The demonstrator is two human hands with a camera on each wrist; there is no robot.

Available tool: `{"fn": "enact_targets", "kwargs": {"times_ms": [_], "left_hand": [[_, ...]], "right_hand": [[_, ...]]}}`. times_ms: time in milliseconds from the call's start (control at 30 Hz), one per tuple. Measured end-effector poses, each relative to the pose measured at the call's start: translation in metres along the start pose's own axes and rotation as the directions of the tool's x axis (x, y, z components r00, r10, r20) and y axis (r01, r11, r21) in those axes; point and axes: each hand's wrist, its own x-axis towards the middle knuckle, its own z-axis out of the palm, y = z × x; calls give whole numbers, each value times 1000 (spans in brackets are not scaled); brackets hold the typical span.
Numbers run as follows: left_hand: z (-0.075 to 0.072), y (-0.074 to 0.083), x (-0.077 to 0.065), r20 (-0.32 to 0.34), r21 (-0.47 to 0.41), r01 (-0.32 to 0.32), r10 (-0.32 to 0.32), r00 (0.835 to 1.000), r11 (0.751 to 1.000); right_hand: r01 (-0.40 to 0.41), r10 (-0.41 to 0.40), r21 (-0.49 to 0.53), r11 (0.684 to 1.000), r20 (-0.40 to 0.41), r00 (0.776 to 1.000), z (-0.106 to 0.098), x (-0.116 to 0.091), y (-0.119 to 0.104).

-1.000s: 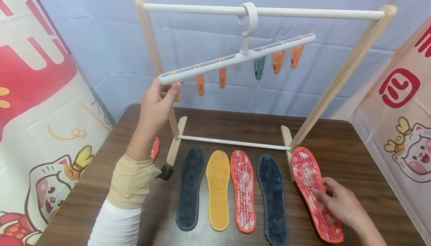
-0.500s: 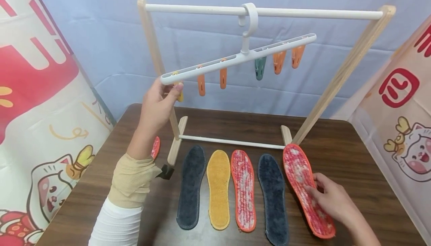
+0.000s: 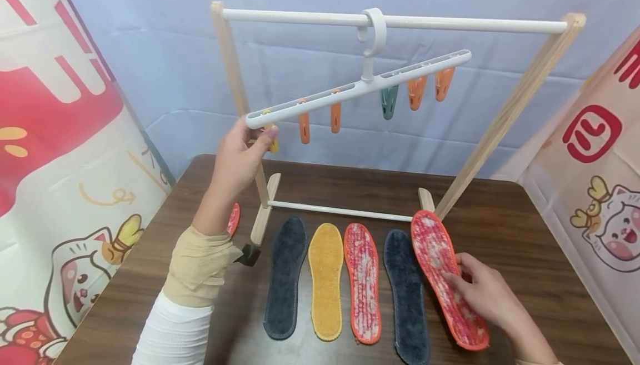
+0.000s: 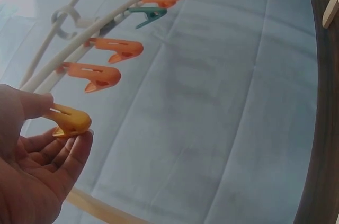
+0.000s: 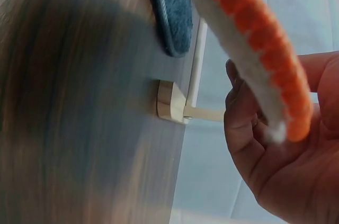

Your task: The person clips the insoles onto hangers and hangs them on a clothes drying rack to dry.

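Note:
My left hand (image 3: pixel 242 151) is at the near left end of a white clip hanger (image 3: pixel 320 101), its thumb and fingers pinching the yellow clip (image 4: pixel 72 120). Orange clips (image 3: pixel 335 118) and a green clip (image 3: pixel 389 102) dangle further along the bar. My right hand (image 3: pixel 482 290) pinches a red-and-white insole (image 3: pixel 447 281) by its edge, raised and tilted beside the rightmost dark insole (image 3: pixel 406 293). In the right wrist view the insole's orange stitched edge (image 5: pixel 265 38) shows between thumb and fingers.
A wooden rack with a white top rail (image 3: pixel 475 23) carries the hanger by its hook. On the brown table (image 3: pixel 545 243) lie another dark insole (image 3: pixel 286 276), a yellow insole (image 3: pixel 326 281) and a red insole (image 3: pixel 362 281). Part of one more red insole (image 3: pixel 234 219) shows behind my left arm.
My right hand has carried the red-and-white insole leftward, close to the dark insole. The left hand keeps its pinch on the yellow clip; the head view has shifted slightly.

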Motion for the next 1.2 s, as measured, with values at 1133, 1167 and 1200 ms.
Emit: {"fn": "enact_targets", "kwargs": {"times_ms": [1133,1167,1200], "left_hand": [[2,-2,0,5,-14,4,-4,1000,1000],[2,-1,0,6,-14,3,-3,1000,1000],[2,-1,0,6,-13,3,-3,1000,1000]], "right_hand": [[150,-149,11,989,-63,987,6,7,-35],[141,-140,14,990,-55,989,6,7,-36],[136,-135,18,991,-48,990,6,7,-37]]}}
